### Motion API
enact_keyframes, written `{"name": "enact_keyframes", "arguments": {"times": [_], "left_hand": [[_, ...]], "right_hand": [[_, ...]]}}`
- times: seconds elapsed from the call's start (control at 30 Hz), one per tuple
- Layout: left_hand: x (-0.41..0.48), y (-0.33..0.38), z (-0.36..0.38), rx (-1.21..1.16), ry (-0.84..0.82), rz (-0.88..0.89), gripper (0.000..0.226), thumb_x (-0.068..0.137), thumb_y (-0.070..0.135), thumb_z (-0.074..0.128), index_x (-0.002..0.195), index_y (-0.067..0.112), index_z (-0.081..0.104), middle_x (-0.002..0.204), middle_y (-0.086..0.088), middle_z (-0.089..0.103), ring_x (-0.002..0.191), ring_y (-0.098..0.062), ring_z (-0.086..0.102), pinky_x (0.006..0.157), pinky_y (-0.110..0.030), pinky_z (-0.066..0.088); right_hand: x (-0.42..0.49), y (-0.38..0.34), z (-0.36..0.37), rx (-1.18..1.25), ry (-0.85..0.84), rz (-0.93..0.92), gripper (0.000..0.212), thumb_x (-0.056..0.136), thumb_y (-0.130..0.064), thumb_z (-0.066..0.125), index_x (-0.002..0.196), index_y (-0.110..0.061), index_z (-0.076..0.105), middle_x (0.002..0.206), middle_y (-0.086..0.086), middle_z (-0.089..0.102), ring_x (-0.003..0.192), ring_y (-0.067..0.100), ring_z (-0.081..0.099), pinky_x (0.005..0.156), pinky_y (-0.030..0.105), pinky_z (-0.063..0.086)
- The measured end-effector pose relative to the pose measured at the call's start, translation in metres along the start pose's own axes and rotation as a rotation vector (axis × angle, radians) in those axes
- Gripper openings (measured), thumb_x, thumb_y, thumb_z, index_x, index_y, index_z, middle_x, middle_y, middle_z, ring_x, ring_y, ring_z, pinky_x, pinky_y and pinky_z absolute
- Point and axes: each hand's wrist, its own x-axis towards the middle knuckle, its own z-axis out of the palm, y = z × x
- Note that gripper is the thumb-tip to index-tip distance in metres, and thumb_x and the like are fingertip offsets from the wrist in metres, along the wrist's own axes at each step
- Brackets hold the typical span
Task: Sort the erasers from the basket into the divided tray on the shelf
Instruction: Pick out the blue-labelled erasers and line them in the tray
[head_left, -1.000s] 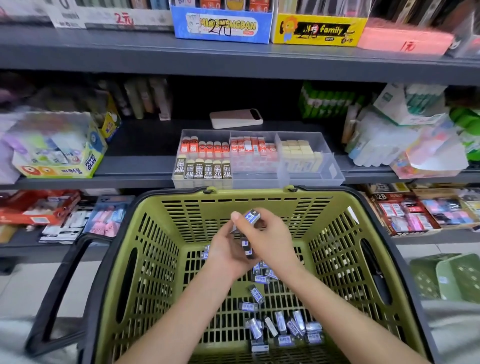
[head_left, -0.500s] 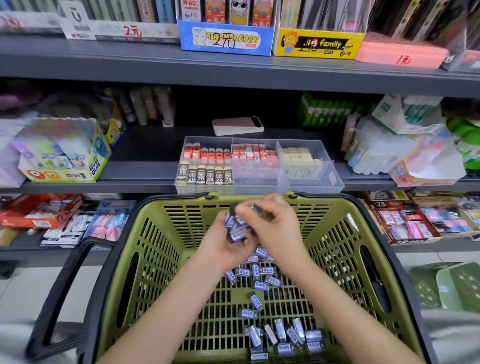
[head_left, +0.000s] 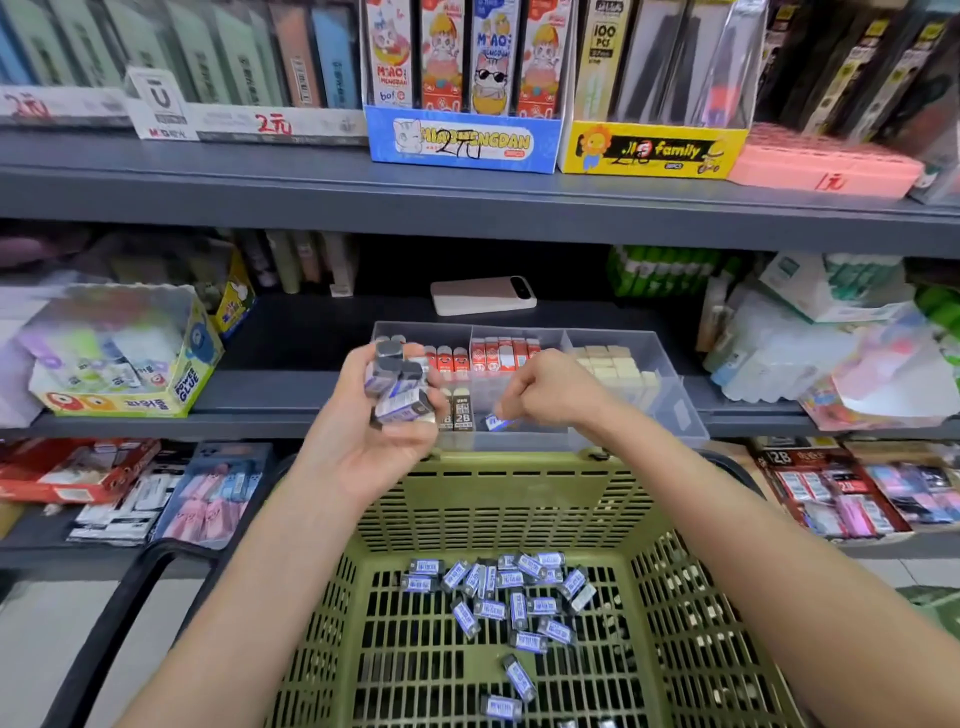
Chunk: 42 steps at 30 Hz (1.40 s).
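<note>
Head view: the left grip (head_left: 384, 415) curls round a handful of erasers (head_left: 397, 382), seemingly a ready supply held beside the divided tray (head_left: 670, 410) on the shelf (head_left: 291, 400); the right grip (head_left: 550, 395) pinches one blue-sleeved eraser (head_left: 496, 422) low in its front middle compartment. Many more lie loose in the basket (head_left: 498, 499)

Blue-lbl erasers (head_left: 511, 579) loose in grn basket (head_left: 498, 499) btm.

**Grey shop shelving, packed with stationery**

Dark grey metal shelves (head_left: 467, 202) run across the whole view in tiers. On the top tier, a blue display box (head_left: 462, 143), a yellow display box (head_left: 649, 150) and a pink box (head_left: 826, 166) stand side by side. Pale floor (head_left: 62, 649) shows at lower left. The light is even.
</note>
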Motion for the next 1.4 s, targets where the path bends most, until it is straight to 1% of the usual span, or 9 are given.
{"name": "enact_keyframes", "arguments": {"times": [0.1, 0.2, 0.3, 0.53, 0.73, 0.87, 1.1, 1.23, 1.4], "left_hand": [[0.009, 0.012, 0.003, 0.026, 0.016, 0.072, 0.041, 0.091, 0.037, 0.046, 0.064, 0.015, 0.067, 0.072, -0.003, 0.056, 0.054, -0.011, 0.054, 0.028, -0.012, 0.028], [0.013, 0.014, -0.002, 0.076, 0.012, 0.124, 0.039, 0.092, 0.037, 0.045, 0.068, 0.016, 0.067, 0.072, -0.003, 0.056, 0.056, -0.012, 0.055, 0.029, -0.013, 0.029], [0.015, 0.012, -0.006, 0.128, 0.013, 0.164, 0.019, 0.08, 0.032, 0.057, 0.073, 0.017, 0.067, 0.073, -0.004, 0.055, 0.057, -0.012, 0.053, 0.029, -0.013, 0.029], [0.024, 0.012, -0.002, 0.134, 0.022, 0.142, 0.017, 0.075, 0.029, 0.058, 0.075, 0.016, 0.069, 0.073, -0.005, 0.056, 0.057, -0.014, 0.054, 0.029, -0.014, 0.031], [0.026, 0.009, -0.003, 0.175, 0.007, 0.131, 0.016, 0.07, 0.026, 0.064, 0.081, 0.015, 0.067, 0.076, -0.006, 0.056, 0.059, -0.014, 0.053, 0.029, -0.014, 0.032], [0.024, 0.004, -0.007, 0.171, 0.004, 0.094, 0.014, 0.08, 0.026, 0.059, 0.082, 0.015, 0.068, 0.076, -0.006, 0.056, 0.058, -0.014, 0.054, 0.029, -0.015, 0.032], [0.024, -0.005, -0.007, 0.27, 0.041, 0.158, 0.018, 0.075, 0.028, 0.064, 0.086, 0.015, 0.066, 0.077, -0.007, 0.061, 0.056, -0.014, 0.05, 0.03, -0.017, 0.029], [0.022, -0.008, -0.005, 0.373, 0.067, 0.199, 0.029, 0.067, 0.04, 0.065, 0.085, 0.018, 0.068, 0.073, -0.002, 0.063, 0.054, -0.012, 0.044, 0.033, -0.017, 0.03], [0.021, -0.008, -0.005, 0.251, 0.049, 0.136, 0.028, 0.082, 0.038, 0.06, 0.094, 0.012, 0.062, 0.072, 0.0, 0.054, 0.043, -0.007, 0.041, 0.031, -0.017, 0.03]], "right_hand": [[0.011, -0.002, 0.004, -0.029, -0.067, 0.081, 0.024, 0.078, -0.017, 0.074, 0.087, 0.005, 0.071, 0.078, 0.011, 0.068, 0.059, 0.017, 0.054, 0.07, 0.03, 0.052], [0.018, 0.002, 0.012, -0.113, -0.189, 0.136, 0.033, 0.083, -0.018, 0.069, 0.106, 0.006, 0.066, 0.113, 0.017, 0.067, 0.098, 0.022, 0.065, 0.094, 0.035, 0.05], [0.021, 0.007, 0.017, -0.096, -0.247, 0.184, 0.034, 0.084, -0.023, 0.067, 0.108, 0.001, 0.065, 0.12, 0.012, 0.063, 0.11, 0.022, 0.06, 0.087, 0.024, 0.044], [0.023, 0.004, 0.006, 0.045, -0.341, 0.213, 0.023, 0.095, -0.025, 0.052, 0.085, -0.012, 0.068, 0.079, -0.004, 0.066, 0.067, 0.004, 0.056, 0.059, 0.016, 0.043], [0.022, 0.009, 0.01, -0.006, -0.249, 0.122, 0.022, 0.096, -0.017, 0.049, 0.083, -0.011, 0.066, 0.079, -0.001, 0.064, 0.073, 0.008, 0.056, 0.087, 0.031, 0.048], [0.017, 0.008, 0.004, 0.041, -0.257, 0.111, 0.023, 0.097, -0.015, 0.046, 0.085, -0.011, 0.065, 0.072, -0.001, 0.064, 0.07, 0.01, 0.059, 0.069, 0.023, 0.051], [-0.02, -0.025, 0.002, 0.404, 0.063, -0.43, 0.005, 0.084, -0.023, 0.068, 0.079, -0.025, 0.066, 0.068, -0.014, 0.063, 0.062, -0.003, 0.053, 0.058, 0.01, 0.04], [-0.033, -0.035, 0.016, 0.035, 0.221, -0.644, 0.035, 0.073, -0.031, 0.076, 0.106, -0.021, 0.069, 0.088, -0.006, 0.057, 0.084, 0.01, 0.052, 0.074, 0.025, 0.042], [-0.034, -0.041, 0.022, 0.122, 0.299, -0.651, 0.027, 0.079, -0.024, 0.072, 0.105, -0.021, 0.072, 0.093, -0.006, 0.052, 0.093, 0.013, 0.048, 0.082, 0.027, 0.04]]}}
